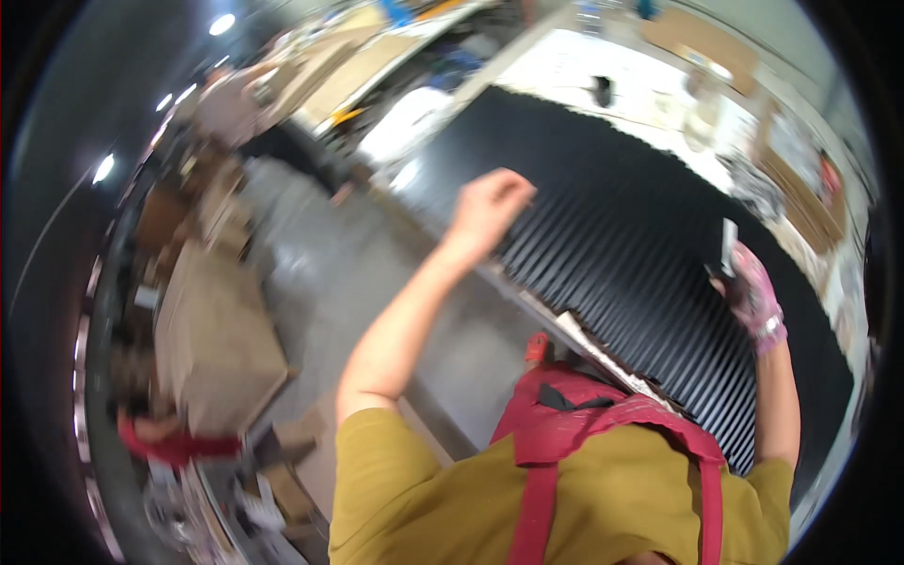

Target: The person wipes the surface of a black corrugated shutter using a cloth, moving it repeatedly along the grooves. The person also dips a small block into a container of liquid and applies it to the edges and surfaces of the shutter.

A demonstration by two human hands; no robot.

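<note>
A large black ribbed sheet (603,226) covers most of the worktable, its far edge jagged. My left hand (487,209), bare, is over the sheet's left part with the fingers curled together; whatever they may hold is hidden. On the right, my right hand (750,290) wears a pink glove and grips a small hand tool (729,243). A pale flat part of the tool sticks up, and a dark part shows near my fingers. Its exact kind is too blurred to tell.
Beyond the sheet are a clear jar (702,122), crumpled clear plastic (755,188) and a cardboard box (800,179). To the left, a large brown box (217,330) stands on the grey floor (325,273). Another person (231,108) is at a far-left bench.
</note>
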